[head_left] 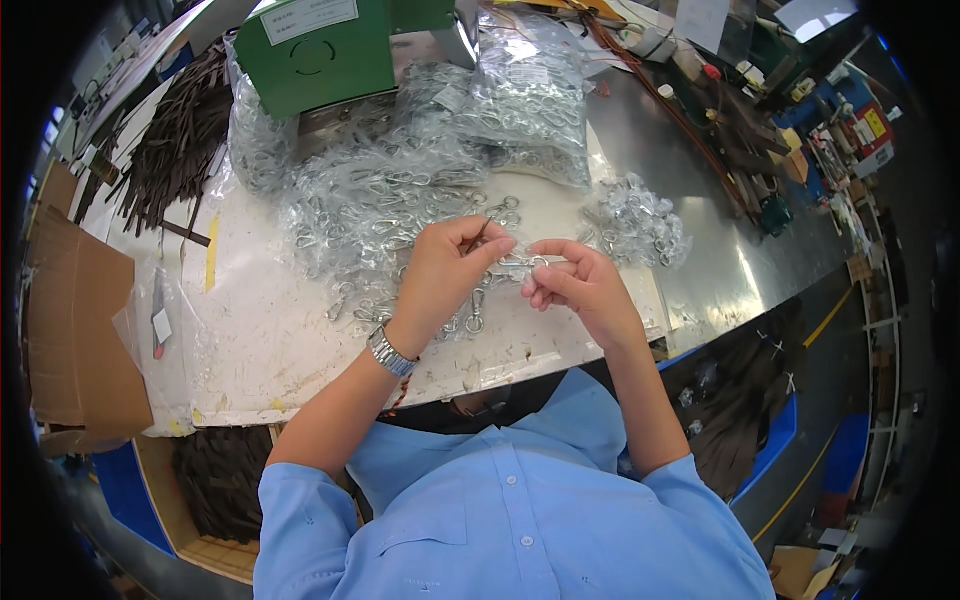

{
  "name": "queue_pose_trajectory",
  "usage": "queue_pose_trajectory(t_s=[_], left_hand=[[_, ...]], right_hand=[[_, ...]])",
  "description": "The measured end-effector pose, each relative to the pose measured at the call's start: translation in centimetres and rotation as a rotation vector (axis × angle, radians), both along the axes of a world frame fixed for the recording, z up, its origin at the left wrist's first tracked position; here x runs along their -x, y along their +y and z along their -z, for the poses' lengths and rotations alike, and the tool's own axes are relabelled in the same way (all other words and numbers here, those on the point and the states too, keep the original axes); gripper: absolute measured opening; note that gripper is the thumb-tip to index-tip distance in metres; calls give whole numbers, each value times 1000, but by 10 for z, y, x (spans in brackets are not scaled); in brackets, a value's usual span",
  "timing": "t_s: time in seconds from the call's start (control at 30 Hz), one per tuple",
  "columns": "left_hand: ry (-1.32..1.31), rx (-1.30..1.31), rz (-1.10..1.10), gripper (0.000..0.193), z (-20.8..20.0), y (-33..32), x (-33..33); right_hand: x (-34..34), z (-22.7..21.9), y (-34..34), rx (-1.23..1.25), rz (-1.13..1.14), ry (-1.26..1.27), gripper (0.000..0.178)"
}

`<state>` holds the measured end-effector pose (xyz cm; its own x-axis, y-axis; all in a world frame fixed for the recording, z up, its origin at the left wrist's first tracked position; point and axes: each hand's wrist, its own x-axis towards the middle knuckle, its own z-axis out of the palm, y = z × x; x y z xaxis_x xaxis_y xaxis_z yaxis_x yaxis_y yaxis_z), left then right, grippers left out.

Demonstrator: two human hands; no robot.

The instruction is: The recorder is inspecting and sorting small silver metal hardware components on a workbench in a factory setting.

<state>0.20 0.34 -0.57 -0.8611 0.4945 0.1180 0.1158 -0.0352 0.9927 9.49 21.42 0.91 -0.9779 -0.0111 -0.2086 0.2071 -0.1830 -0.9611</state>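
Observation:
My left hand [447, 268] is closed in a pinch, with a short piece of thin brown strip [479, 236] showing between thumb and fingers. A silvery metal snap hook [540, 262] spans the gap between my hands. The thumb and fingers of my right hand [588, 288] grip its ring end, and the left fingertips meet its other end. Something whitish, too small to name, shows under the right fingers. Loose snap hooks [475, 311] lie on the white tabletop [300, 370] beneath and beside my left hand.
Clear plastic bags of snap hooks [390, 180] heap behind my hands, below a green machine [330, 55]. Small plastic-wrapped pieces [645, 222] lie to the right. Dark brown strips [180, 130] and a cardboard box [85, 335] stand left. A crate [215, 555] sits below the table's front edge.

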Motion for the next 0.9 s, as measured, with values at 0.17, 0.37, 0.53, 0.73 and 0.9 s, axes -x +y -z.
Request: queue_pose_trajectory(t_s=[0.17,0.37,0.53,0.73,0.9], left_hand=[[76,68,-39,17,-2,0,-5],[-373,-185,37,19,6,-2,1],[-484,-174,178,20,-2,0,2],[-448,-98,345,23,1,1,1],[-502,-100,404,24,-4,6,-6]], right_hand=[[1,21,-6,386,75,-136,27],[6,8,-8,18,277,127,19],[8,0,3,-126,143,161,22],[11,-4,0,-551,231,320,22],[11,-26,-5,-676,212,403,21]])
